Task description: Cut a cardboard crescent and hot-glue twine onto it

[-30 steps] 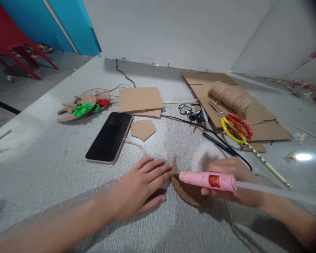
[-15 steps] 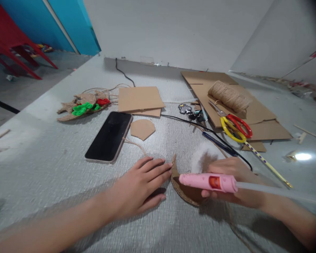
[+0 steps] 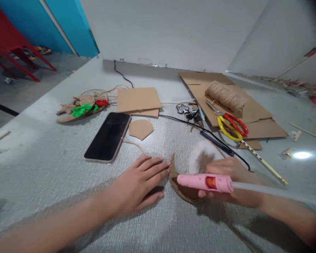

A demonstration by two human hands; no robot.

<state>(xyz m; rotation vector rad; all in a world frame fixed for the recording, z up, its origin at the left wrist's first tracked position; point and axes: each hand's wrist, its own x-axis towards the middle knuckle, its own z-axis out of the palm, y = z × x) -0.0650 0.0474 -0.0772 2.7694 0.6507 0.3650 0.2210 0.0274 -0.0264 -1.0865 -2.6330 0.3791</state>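
My right hand (image 3: 226,172) is wrapped round a pink hot glue gun (image 3: 195,181), with a pale glue stick (image 3: 255,187) jutting from its back end. The gun's front lies over a curved, crescent-like cardboard piece (image 3: 184,191) edged with twine, and hides part of it. My left hand (image 3: 144,179) rests flat on the table, fingers stretched out, the fingertips touching the left edge of that piece. Behind the gun is a white fluffy patch (image 3: 198,154), partly covered by my right hand.
Further off lie a phone (image 3: 107,137), a small cardboard cutout (image 3: 141,129), cardboard squares (image 3: 138,99) and a twine craft with green and red flowers (image 3: 84,108). On the right, scissors (image 3: 233,126) and a twine roll (image 3: 225,95) sit on cardboard sheets (image 3: 258,112). A black cable (image 3: 179,119) crosses the table.
The whole view has shifted slightly. Both hands, the glue gun and the cardboard piece keep almost the same places relative to one another.
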